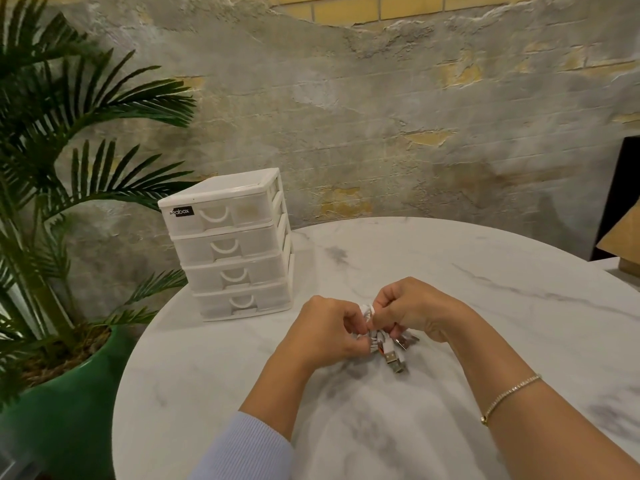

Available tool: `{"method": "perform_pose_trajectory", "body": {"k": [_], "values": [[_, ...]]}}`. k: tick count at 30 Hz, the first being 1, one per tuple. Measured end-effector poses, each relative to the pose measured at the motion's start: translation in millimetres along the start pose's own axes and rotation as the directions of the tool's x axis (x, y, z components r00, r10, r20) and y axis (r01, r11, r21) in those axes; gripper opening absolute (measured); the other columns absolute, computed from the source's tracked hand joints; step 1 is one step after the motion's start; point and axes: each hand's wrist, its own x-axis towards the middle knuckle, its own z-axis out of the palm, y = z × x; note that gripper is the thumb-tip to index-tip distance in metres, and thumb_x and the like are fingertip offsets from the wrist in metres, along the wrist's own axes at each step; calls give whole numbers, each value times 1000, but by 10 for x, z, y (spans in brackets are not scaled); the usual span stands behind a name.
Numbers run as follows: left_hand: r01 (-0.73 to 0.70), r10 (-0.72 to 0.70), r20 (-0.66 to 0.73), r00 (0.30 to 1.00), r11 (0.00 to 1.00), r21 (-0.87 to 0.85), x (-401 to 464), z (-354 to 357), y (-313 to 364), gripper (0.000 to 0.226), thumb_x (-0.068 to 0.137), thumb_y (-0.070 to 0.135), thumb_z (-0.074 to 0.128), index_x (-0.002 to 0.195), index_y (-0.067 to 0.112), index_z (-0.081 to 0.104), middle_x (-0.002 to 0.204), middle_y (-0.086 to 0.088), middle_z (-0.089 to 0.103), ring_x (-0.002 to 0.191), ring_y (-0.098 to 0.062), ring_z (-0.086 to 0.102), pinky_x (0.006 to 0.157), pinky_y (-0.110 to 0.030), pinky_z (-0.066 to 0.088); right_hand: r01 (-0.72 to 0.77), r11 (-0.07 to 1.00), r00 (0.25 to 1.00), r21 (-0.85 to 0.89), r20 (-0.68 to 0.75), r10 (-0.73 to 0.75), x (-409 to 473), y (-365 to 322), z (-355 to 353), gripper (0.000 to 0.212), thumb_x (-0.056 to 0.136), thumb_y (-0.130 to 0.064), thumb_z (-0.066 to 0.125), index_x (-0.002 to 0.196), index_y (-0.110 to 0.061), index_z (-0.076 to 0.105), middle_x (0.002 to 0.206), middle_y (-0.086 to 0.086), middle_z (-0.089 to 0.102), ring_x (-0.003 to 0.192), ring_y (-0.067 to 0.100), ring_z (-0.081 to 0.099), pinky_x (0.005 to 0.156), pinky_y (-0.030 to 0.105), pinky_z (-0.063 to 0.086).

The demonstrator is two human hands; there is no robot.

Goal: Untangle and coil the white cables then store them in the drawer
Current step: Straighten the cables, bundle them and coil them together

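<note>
- The white cables (pixel 375 336) sit bunched in a small knot just above the tabletop (pixel 485 306), near its front middle, held between both hands; a couple of metal USB plugs (pixel 394 358) poke out toward the near side.
- The left hand (pixel 329 329) has its fingers curled in, pinching the bundle from the left; the right hand (pixel 408 313) pinches a white loop at the top, with its fingers narrow and closed on the cord.
- I judge the cords light, soft and floppy, apt to spring back out of a coil, and a little slick in their plastic skin; the plugs are the only stiff parts.
- A sensible hold, to my eye, is on the cord just behind a plug, drawing one end free while the other hand steadies the knot, not tugging at the plug itself.
- The untangling looks barely started; nothing is coiled yet.
- The white drawer unit (pixel 235 247) stands on the far left of the tabletop, well apart from the hands, all four drawers closed.
- A potted palm (pixel 69 168) stands beyond the left edge.
</note>
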Motion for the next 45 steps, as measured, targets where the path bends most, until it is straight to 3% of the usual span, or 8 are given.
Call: {"method": "perform_pose_trajectory", "body": {"k": [5,10,16,25,31,35,39,45], "values": [[114,-104,100,989,989,-91,46,-64,-20,11,74,16,69,80,20,77,64,14,65,59,4,56,57,-8,43,1,999,1000,-49,-21,-2,8,-22,37,24,66,4,71,59,-13,55,53,1,56,49,17,50,55,29,43],[153,-151,155,976,988,3,98,-49,44,16,72,23,66,81,29,77,67,13,66,68,-4,57,69,-24,51,5,1000,999,-18,-34,-5,-1,-1,30,23,68,5,70,61,-11,56,54,3,58,52,19,53,62,33,42],[139,-149,138,979,987,78,127,-35,77,8,68,19,69,72,21,75,72,5,69,65,-10,58,69,-28,54,20,996,1000,91,-7,-19,-9,29,-35,20,74,7,70,67,-7,57,65,10,61,53,21,54,57,27,48],[60,-81,113,990,983,174,103,10,56,9,71,21,64,75,19,71,74,-2,71,70,-15,62,71,-30,54,34,998,999,52,-3,-34,-7,27,-17,22,76,11,68,68,-7,57,53,3,58,41,10,54,45,19,46],[75,-82,74,994,992,98,119,46,-15,6,73,22,66,67,24,65,62,6,63,64,-10,57,66,-25,51,29,998,1000,-51,-10,-29,-19,-12,11,26,70,9,73,62,-11,58,53,0,56,46,10,51,50,21,44],[90,-90,68,994,996,12,121,61,-57,7,74,23,69,68,20,66,70,-2,69,64,-11,58,68,-30,53,2,997,1000,-80,-11,-3,-5,-32,37,28,68,8,74,56,-12,58,54,0,56,56,16,51,62,30,45],[110,-100,99,990,989,-99,114,33,-76,11,77,23,73,76,12,72,63,4,64,60,-8,55,62,-24,49,-20,985,1000,-170,-15,18,6,-63,53,26,68,3,75,55,-14,59,56,0,58,61,17,52,67,32,45],[150,-127,134,983,971,-185,91,-30,-88,5,78,17,71,79,13,75,59,14,59,53,2,50,50,-7,38,-13,936,1000,-352,0,14,-37,-166,77,21,70,-7,76,61,-18,60,60,-3,58,56,10,51,56,21,43]]}}
